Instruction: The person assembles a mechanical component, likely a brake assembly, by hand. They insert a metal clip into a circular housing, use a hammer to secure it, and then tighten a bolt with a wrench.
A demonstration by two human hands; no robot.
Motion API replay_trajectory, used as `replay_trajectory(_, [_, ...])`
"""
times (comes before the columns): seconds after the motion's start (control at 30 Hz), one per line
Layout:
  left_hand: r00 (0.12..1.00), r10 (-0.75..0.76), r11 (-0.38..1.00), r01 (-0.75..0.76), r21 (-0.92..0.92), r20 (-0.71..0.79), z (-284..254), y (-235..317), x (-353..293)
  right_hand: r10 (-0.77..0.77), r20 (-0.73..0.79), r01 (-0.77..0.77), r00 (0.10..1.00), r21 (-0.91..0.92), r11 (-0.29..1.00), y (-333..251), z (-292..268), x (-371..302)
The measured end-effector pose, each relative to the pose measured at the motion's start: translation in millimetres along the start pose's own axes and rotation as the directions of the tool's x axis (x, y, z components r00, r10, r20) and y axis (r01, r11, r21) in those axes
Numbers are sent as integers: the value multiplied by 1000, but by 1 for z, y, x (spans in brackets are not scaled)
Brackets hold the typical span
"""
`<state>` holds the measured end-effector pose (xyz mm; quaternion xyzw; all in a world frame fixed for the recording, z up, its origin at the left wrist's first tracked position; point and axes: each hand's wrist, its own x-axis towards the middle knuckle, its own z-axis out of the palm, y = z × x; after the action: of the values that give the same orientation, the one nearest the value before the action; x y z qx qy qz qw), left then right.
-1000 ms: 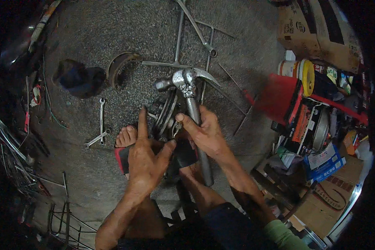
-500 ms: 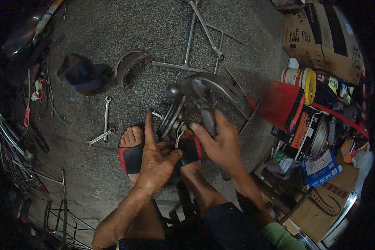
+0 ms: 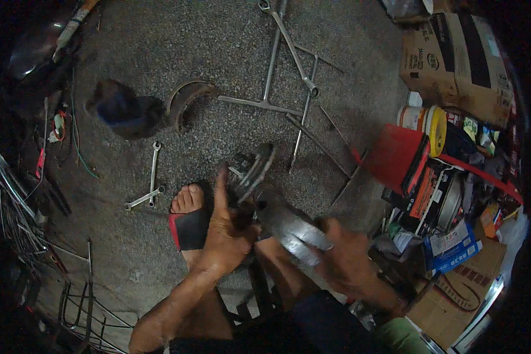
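Observation:
My right hand (image 3: 351,253) grips a claw hammer (image 3: 298,233), its blurred metal head low over my right foot. My left hand (image 3: 224,239) is closed at a dark metal assembly (image 3: 251,174) with silver edges, standing between my feet. Its index finger points up along the assembly's side; its thumb and other fingers are partly hidden. The hammer head covers the lower right of the assembly. A curved brake shoe (image 3: 177,106) lies on the floor beyond, beside a dark cloth-like bundle (image 3: 127,109).
Two crossed wrenches (image 3: 153,174) lie left of my left foot (image 3: 187,200). Farther off are a large ring wrench (image 3: 295,53) and T-shaped metal bars (image 3: 259,104). On the right stand a red box (image 3: 395,156), a yellow-lidded tub (image 3: 435,133) and cardboard boxes (image 3: 428,53). Metal rods (image 3: 17,218) crowd the left.
The hammer has swung down toward me from beyond the assembly, and my right hand has moved right and nearer. My left hand has stayed at the assembly, whose top now leans slightly more right.

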<state>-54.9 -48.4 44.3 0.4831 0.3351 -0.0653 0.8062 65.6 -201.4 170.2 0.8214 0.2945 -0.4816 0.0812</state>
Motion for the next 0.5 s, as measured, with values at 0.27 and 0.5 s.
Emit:
replay_trajectory(0.27, [990,-142,987,140,81,21,3,1,-6,-58,-202,135,978,390,911,34,38,-23])
replay_trajectory(0.5, [993,-72,997,70,23,92,4,-8,-5,200,-10,-153,980,609,778,29,32,-14])
